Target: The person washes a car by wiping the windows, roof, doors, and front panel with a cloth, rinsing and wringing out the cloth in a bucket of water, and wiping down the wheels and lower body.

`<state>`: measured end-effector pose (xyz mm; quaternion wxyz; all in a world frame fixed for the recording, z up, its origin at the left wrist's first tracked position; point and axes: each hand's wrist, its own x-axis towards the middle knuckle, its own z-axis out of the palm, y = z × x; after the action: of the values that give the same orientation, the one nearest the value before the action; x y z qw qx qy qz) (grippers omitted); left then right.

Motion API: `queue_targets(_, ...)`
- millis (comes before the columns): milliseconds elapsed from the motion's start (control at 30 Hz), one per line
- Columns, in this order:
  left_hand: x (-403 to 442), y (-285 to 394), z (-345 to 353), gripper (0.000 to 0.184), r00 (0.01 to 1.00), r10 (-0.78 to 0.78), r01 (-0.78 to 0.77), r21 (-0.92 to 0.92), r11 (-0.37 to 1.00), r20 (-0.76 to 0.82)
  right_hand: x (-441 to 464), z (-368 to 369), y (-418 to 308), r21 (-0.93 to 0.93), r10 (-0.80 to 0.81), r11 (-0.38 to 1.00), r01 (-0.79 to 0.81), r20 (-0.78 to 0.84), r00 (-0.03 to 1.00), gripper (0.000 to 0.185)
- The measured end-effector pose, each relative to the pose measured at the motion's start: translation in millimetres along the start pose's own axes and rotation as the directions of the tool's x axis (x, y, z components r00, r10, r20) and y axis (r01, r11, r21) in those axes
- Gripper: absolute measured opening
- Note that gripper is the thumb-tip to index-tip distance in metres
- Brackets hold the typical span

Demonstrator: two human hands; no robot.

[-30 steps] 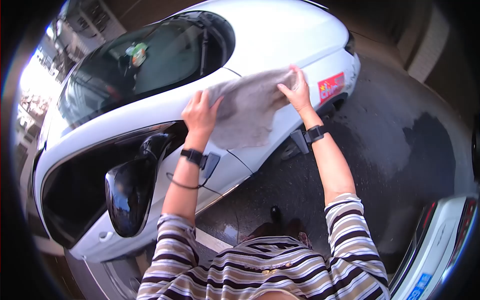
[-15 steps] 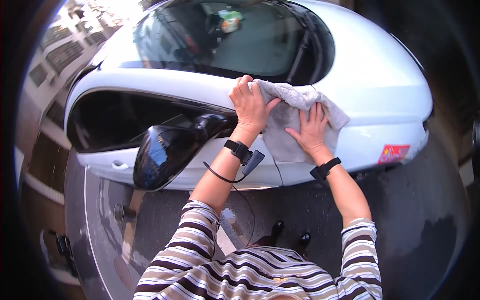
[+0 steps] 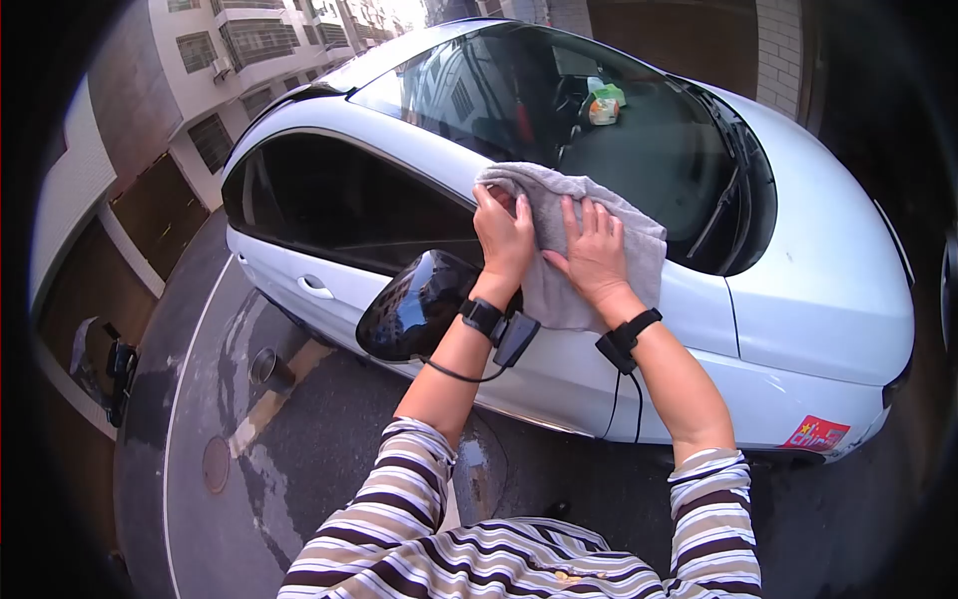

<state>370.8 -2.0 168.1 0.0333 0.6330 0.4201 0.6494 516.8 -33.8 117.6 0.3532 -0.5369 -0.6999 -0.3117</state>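
A: Where was the grey cloth?
B: Against the white car, by the lower near corner of the windscreen, hiding the foot of the front pillar and the bodywork beneath.

A: And the fingers?
B: Those of the left hand were partly curled, with hold of the cloth's upper left edge; how tight could not be told. The right hand lay flat over the cloth, fingers straight and slightly parted, thumb out wide, pressing without a grasp.

A: What crowded them?
B: The black side mirror jutted out just beside the left wrist, its inner end partly hidden by that arm. Each wrist wore a black strap with a boxy unit, and a thin cable dangled below the right one.

A: Anything farther off?
B: A wiper ran along the glass to the right, and a green-and-orange object showed inside the car. A red sticker marked the lower front side. On the ground, well apart at left, stood a dark bucket-like container, near a round cover and a long white line.
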Motion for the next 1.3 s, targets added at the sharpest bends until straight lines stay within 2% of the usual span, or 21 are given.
queue_targets(33,-8.4,7.1,4.5,0.044,0.987,0.16,-0.161,-0.08,0.984,-0.025,4.5,0.7,-2.9,0.034,-0.005,0.999,0.006,-0.009,1.0,0.087)
queue_targets(67,-24.9,13.9,3.6,0.057,0.986,0.114,-0.113,-0.017,0.993,0.123,4.2,0.3,-0.7,0.045,0.008,0.999,-0.007,-0.009,1.0,0.083)
queue_targets(100,-35.3,-9.5,16.8,0.068,0.948,0.286,-0.303,0.125,0.945,0.138,1.2,9.7,1.2,0.086,0.009,0.996,-0.004,-0.054,0.999,0.076)
queue_targets(133,-38.3,-6.4,18.7,0.071,0.891,0.409,-0.444,0.187,0.877,0.196,-2.6,9.4,4.2,0.091,0.0,0.996,0.008,-0.092,0.996,0.071)
queue_targets(167,-44.7,-22.4,27.2,0.07,0.895,0.354,-0.427,0.291,0.856,0.273,-10.9,17.7,7.3,0.012,-0.008,1.0,0.01,-0.107,0.994,0.073)
queue_targets(200,-49.8,-26.0,33.3,0.071,0.883,0.341,-0.46,0.45,0.765,0.323,-18.4,13.5,13.4,-0.004,-0.001,1.0,0.001,-0.081,0.997,0.075)
queue_targets(267,-61.1,-15.2,39.6,0.076,0.843,0.351,-0.527,0.496,0.69,0.408,-43.4,5.0,24.7,-0.012,0.035,0.999,-0.036,-0.058,0.998,0.077)
queue_targets(367,-91.2,1.2,56.1,0.072,0.785,0.355,-0.595,0.461,0.658,0.508,-76.9,-2.3,42.9,-0.02,0.088,0.996,-0.09,-0.08,0.993,0.079)
queue_targets(500,-131.8,31.7,80.0,0.074,0.66,0.352,-0.687,0.344,0.64,0.664,-132.6,-15.5,75.3,-0.047,0.123,0.991,-0.126,-0.069,0.99,0.076)
queue_targets(533,-140.0,39.3,85.7,0.085,0.617,0.359,-0.703,0.286,0.652,0.7,-144.2,-18.9,84.8,-0.064,0.128,0.989,-0.132,-0.072,0.989,0.075)
queue_targets(633,-168.1,62.6,108.0,0.098,0.515,0.42,-0.755,0.163,0.635,0.747,-178.3,-33.9,113.0,-0.099,0.173,0.979,-0.178,-0.062,0.983,0.071)
queue_targets(667,-175.6,71.0,115.4,0.11,0.477,0.444,-0.775,0.123,0.62,0.758,-190.1,-40.0,121.3,-0.119,0.208,0.969,-0.214,-0.061,0.976,0.071)
queue_targets(800,-211.6,106.4,137.7,0.114,0.29,0.413,-0.832,0.014,0.555,0.863,-252.3,-57.1,141.0,-0.205,0.374,0.904,-0.376,-0.05,0.926,0.076)
queue_targets(933,-255.7,122.0,175.2,0.112,0.102,0.514,-0.854,-0.19,0.484,0.852,-304.6,-78.9,164.1,-0.19,0.563,0.797,-0.573,-0.111,0.819,0.087)
queue_targets(1000,-272.0,135.4,189.5,0.111,0.01,0.531,-0.844,-0.278,0.459,0.847,-321.9,-90.8,177.2,-0.228,0.643,0.733,-0.641,-0.079,0.762,0.095)
queue_targets(1100,-295.2,170.0,214.7,0.112,-0.137,0.468,-0.868,-0.333,0.367,0.873,-350.7,-117.0,208.9,-0.262,0.71,0.669,-0.696,-0.051,0.702,0.104)
queue_targets(1300,-324.2,217.5,250.1,0.11,-0.246,0.483,-0.829,-0.441,0.344,0.84,-387.7,-146.9,252.6,-0.256,0.758,0.619,-0.743,-0.055,0.65,0.101)
